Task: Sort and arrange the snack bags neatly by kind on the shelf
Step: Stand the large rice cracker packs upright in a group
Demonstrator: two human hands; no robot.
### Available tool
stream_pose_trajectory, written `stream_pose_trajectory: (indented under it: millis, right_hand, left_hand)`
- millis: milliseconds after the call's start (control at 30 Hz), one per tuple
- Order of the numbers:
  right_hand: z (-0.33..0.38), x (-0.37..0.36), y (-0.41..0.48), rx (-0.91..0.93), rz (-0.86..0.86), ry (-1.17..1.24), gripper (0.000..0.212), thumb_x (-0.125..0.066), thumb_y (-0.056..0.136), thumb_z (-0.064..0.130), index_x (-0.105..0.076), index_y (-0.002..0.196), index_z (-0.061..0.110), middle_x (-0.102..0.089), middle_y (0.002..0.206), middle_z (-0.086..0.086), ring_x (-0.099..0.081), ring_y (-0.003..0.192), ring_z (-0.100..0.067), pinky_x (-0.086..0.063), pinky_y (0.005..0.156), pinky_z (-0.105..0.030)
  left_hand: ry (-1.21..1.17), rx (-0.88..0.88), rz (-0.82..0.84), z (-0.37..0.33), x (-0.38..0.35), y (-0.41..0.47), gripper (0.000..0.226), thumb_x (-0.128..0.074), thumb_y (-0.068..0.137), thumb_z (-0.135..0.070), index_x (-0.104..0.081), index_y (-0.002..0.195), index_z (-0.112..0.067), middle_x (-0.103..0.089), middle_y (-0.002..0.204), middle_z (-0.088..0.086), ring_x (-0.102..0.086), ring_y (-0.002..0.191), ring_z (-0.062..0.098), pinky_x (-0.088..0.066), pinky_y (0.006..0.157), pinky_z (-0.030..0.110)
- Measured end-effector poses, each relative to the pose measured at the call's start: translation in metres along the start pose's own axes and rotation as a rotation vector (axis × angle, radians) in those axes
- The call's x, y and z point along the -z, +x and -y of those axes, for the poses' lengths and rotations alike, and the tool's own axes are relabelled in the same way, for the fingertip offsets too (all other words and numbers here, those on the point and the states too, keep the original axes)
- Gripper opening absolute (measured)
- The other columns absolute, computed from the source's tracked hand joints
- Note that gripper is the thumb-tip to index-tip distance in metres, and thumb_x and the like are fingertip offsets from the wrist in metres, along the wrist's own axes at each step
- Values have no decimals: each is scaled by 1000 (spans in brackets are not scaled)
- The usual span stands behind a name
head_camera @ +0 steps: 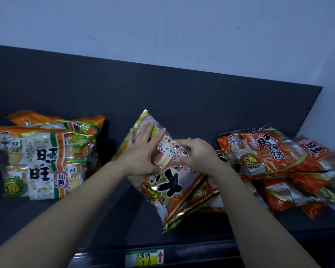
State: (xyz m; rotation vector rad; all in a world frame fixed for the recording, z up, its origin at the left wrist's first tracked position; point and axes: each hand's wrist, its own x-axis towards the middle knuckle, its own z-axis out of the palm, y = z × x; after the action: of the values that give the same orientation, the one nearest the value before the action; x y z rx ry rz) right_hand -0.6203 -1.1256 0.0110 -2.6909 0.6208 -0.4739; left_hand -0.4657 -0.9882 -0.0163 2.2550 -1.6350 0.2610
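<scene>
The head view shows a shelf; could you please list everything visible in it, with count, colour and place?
orange snack bags: at least two, orange, white and green, stacked at the shelf's left.
gold snack bags: at least two, gold and red with clear windows, in the middle, the top one tilted up.
red snack bags: several, red and gold, in a loose heap at the right.
shelf: one, dark grey, with a dark back panel.
price label: one, green and yellow with a red arrow, on the front edge.
wall: pale, behind.
left hand: straight fingers rest on the top gold bag.
right hand: pinches the same bag.
</scene>
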Motion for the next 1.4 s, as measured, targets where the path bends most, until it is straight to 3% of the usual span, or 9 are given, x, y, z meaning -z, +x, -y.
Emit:
stream_pose_trajectory:
  millis: [133,233,400,667,767,833,1000,1233,1400]
  right_hand:
    - [8,2,6,63,24,-96,57,-73,83,37,-51,135,43,-63,111,10,-43,119,-12,-27,103,-33]
    - [8,-9,6,71,-44,-68,54,-71,80,51,-56,131,42,-62,120,14,-40,127,-9,-21,106,-34]
    - [-13,-17,5,-310,-379,295,43,-55,87,57,-66,117,27,-68,112,4,-60,108,-19,-50,95,-44]
    - [-33,-30,-4,-709,16,194,61,-63,80,50,-52,125,11,-62,116,-10,-58,110,-33,-48,93,-40]
    - [-43,-36,-1,-737,-6,209,40,-54,96,39,-57,100,0,-62,94,-14,-59,95,-32,-47,81,-37]
    - [-52,-42,0,-734,35,233,48,-51,97,40,-58,117,-3,-64,111,-21,-61,105,-34,-50,88,-41]
    - [-57,-45,-6,-782,30,554,41,-82,74,15,-59,106,3,-65,108,-17,-64,96,-29,-54,78,-35]
    - [-55,-46,-11,-719,-190,756,23,-61,78,-7,-62,69,13,-59,86,-7,-58,78,-24,-47,61,-27]
    - [-42,-46,-16,-660,-408,918,30,-50,78,-9,-63,62,13,-65,81,-11,-59,83,-29,-49,72,-37]
  left_hand:
    - [83,-19,42,7,16,7,107,-74,65,-63,-20,149,-25,-10,160,0,3,149,16,14,117,50]
    - [280,19,142,8,24,6,92,-68,59,-76,-44,133,-28,-50,119,-6,-40,123,19,-17,109,43]
    - [173,142,249,21,26,-10,88,-78,55,-68,-49,125,-23,-53,105,-9,-53,105,18,-29,87,37]
    - [-577,353,36,39,56,-23,69,-93,55,-27,-49,105,-9,-59,75,-2,-53,54,12,-38,47,30]
    - [-693,406,-122,36,52,-24,78,-93,54,-27,-50,118,-19,-59,111,-9,-59,94,12,-50,78,32]
    - [-709,440,-136,33,48,-25,74,-94,51,-31,-55,114,-31,-63,114,-10,-63,98,16,-52,89,41]
    - [-932,546,-227,29,49,-27,49,-91,58,-21,-55,92,-24,-72,94,3,-71,79,26,-56,82,46]
    - [-1442,782,-324,26,50,-19,78,-88,55,-41,-59,119,-6,-71,108,9,-66,101,28,-48,96,50]
    - [-1584,842,-169,24,34,-24,38,-78,75,-33,-65,102,-9,-75,89,11,-71,83,29,-56,79,44]
